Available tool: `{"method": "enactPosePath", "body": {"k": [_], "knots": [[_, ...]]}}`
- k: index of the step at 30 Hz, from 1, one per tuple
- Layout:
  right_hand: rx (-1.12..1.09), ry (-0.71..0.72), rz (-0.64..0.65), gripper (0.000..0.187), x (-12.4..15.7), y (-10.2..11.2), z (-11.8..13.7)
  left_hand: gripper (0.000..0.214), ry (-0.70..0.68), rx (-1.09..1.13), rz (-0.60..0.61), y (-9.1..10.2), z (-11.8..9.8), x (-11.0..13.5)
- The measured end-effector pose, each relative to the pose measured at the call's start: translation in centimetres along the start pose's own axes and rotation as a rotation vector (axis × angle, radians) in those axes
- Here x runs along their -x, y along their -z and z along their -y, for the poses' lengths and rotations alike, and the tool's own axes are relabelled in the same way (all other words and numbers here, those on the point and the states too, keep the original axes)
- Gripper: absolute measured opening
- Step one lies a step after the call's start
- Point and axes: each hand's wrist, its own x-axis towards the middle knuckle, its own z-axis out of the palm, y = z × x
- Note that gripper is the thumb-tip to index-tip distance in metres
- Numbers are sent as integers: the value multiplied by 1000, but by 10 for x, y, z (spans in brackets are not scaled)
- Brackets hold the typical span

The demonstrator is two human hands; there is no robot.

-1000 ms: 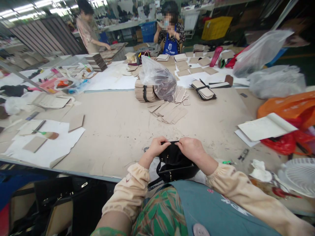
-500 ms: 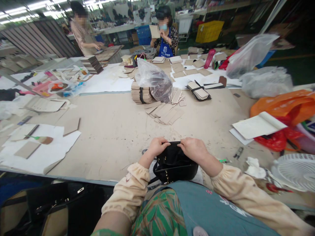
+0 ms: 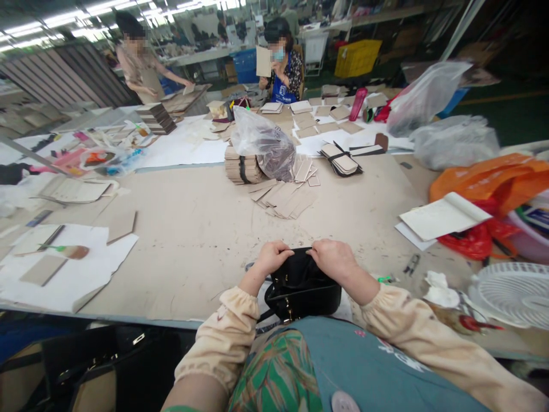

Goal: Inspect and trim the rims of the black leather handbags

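Note:
A small black handbag (image 3: 302,289) with gold fittings stands at the near edge of the worktable (image 3: 201,223), right in front of me. My left hand (image 3: 270,258) is closed on the bag's top rim at the left. My right hand (image 3: 337,260) is closed on the same rim at the right, fingers curled over the edge. Both wrists wear cream sleeve covers. The bag's inside is hidden from view.
Stacks of beige card pieces (image 3: 283,197) and a clear plastic bag (image 3: 263,143) sit mid-table. A brush (image 3: 71,250) lies on white paper at left. Papers (image 3: 441,216), an orange bag (image 3: 493,180) and a white fan (image 3: 512,292) crowd the right. Two people work at the far side.
My hands keep their grip on the bag's rim with hardly any shift. The view has drifted slightly right. The far seated person has raised a card piece.

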Motion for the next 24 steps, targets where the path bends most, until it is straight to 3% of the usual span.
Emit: {"method": "enactPosePath", "body": {"k": [7,14,19,24], "knots": [[-5,-36,40,35,-3,0,0,18,-2,5,19,0,1,-1],[-48,-69,-3,34,-7,-3,-4,19,16,-32,9,0,-4,1],[-143,-6,52,31,-18,-2,-24,18,49,-41,31,4,-22,-9],[-268,20,77,29,-26,1,-48,19,16,-82,157,17,-43,-35]]}}
